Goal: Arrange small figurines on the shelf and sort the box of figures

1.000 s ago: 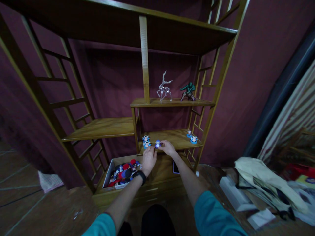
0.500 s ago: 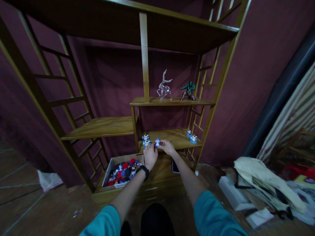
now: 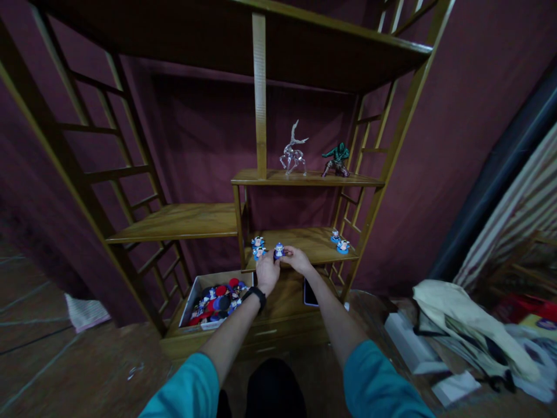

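Note:
A small purple-and-white figurine (image 3: pixel 279 251) is held between my two hands at the front of the lower shelf (image 3: pixel 300 239). My left hand (image 3: pixel 267 271), with a black band on its wrist, closes on its left side. Fingers of my right hand (image 3: pixel 296 259) pinch it from the right. Just left of it stand two blue-and-white figurines, one at the back (image 3: pixel 257 242) and one in front (image 3: pixel 259 253). At the shelf's right end are a small blue figurine (image 3: pixel 335 235) and a larger one (image 3: pixel 343 247).
A cardboard box (image 3: pixel 196 296) of mixed red, blue and black figurines sits below on the left. Above, a clear deer ornament (image 3: pixel 293 157) and a green crouching figure (image 3: pixel 336 159) stand on a shelf. A dark phone-like object (image 3: pixel 310 293) lies under my right forearm.
The camera view has shifted slightly. Both hands stay at the purple-and-white figurine, with hardly any movement against the shelf.

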Demonstrator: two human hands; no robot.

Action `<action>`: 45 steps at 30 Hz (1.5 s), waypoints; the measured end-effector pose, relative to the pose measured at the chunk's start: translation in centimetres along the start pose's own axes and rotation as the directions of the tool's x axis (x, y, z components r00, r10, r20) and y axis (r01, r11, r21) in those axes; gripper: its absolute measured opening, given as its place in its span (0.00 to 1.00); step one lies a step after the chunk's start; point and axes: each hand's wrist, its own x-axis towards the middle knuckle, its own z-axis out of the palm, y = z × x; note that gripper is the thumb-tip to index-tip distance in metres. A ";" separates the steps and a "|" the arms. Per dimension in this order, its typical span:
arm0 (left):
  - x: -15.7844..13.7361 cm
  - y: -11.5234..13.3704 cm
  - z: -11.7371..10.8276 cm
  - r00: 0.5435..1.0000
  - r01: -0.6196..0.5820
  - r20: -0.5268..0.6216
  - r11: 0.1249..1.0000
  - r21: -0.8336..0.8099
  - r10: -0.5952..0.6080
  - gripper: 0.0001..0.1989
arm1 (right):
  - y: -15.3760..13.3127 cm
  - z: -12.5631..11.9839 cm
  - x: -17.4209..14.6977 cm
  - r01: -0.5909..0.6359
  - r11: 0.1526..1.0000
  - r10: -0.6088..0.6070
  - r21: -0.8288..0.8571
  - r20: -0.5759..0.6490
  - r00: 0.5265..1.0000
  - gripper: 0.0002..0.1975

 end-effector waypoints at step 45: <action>-0.8 -1.2 0.9 0.991 -0.088 -0.107 0.990 -0.108 0.076 0.16 | 0.5 0.0 -0.1 0.042 0.992 -0.043 -0.120 -0.005 0.999 0.14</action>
